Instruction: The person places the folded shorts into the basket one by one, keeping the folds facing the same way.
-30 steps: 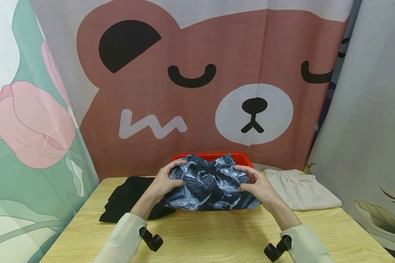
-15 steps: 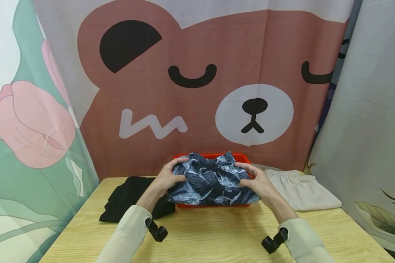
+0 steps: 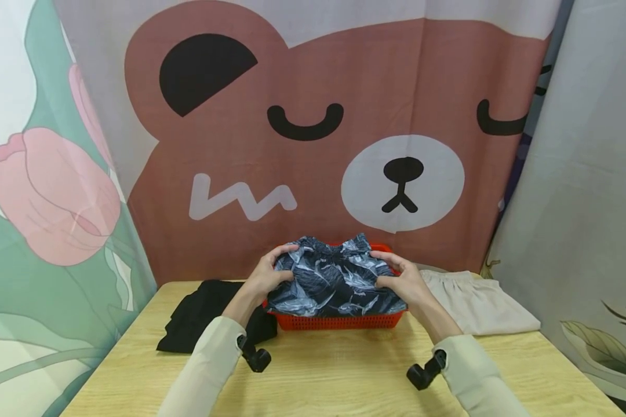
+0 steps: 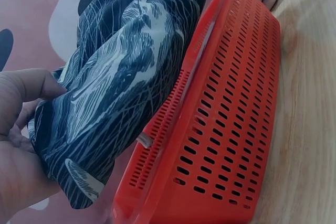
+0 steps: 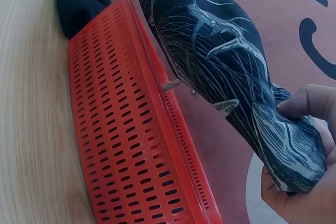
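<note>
Both hands hold 1 folded garment, dark blue shorts with a pale leaf print (image 3: pixel 336 284), above a red perforated basket (image 3: pixel 339 320); the left hand (image 3: pixel 268 276) grips the bundle's left end, thumb on top and fingers curled beneath, and the right hand (image 3: pixel 403 282) grips the right end the same way. In the left wrist view the shorts (image 4: pixel 118 85) hang over the basket's rim (image 4: pixel 210 30), the cloth bulging past the inner wall; the left hand (image 4: pixel 16 145) closes round the fabric's edge. In the right wrist view the shorts (image 5: pixel 226 51) again sit above the basket (image 5: pixel 131 145), pinched by the right hand (image 5: pixel 304 182) at their near end; whether the cloth's underside touches the basket floor is probably not, though the views do not settle it.

The basket stands on a pale wooden table (image 3: pixel 339 376), near its far edge; a black garment (image 3: pixel 198 315) lies just left of the basket, and a folded beige garment (image 3: pixel 475 301) lies just right of it; behind hangs a cloth backdrop with a cartoon bear (image 3: pixel 334 133).
</note>
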Action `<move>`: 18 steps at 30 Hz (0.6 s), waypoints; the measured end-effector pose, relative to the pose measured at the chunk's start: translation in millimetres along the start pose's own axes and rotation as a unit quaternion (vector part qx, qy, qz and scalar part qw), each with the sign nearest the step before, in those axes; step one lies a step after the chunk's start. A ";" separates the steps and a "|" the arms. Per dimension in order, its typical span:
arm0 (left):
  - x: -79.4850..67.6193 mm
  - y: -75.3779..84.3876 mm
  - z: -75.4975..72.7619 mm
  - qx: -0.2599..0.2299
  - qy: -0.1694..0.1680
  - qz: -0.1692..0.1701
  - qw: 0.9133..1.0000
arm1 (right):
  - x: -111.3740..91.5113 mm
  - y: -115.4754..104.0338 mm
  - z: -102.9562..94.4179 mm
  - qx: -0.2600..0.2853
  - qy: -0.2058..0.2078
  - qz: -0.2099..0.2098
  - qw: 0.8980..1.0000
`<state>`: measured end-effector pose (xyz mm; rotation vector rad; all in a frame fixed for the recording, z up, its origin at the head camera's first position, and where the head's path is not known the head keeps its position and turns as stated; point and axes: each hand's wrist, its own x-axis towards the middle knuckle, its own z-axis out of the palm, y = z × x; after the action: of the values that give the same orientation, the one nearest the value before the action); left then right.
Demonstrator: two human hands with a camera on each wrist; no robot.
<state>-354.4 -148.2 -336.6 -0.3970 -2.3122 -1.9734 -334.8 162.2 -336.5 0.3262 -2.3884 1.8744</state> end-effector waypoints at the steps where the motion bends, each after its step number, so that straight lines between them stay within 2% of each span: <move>1: 1.3 -0.8 0.2 0.002 0.002 -0.001 1.000 | 1.5 0.5 0.4 0.000 0.001 0.001 1.000; 11: 11.9 -4.1 2.9 0.021 0.016 -0.016 1.000 | 16.2 5.2 1.1 -0.015 0.005 0.016 1.000; 18: 18.5 -3.1 5.0 0.033 0.034 -0.023 0.999 | 23.8 7.9 2.0 -0.003 -0.003 0.006 1.000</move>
<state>-372.4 -141.0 -336.2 -0.2703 -2.3569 -1.8938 -359.5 159.4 -339.8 0.3168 -2.4052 1.8722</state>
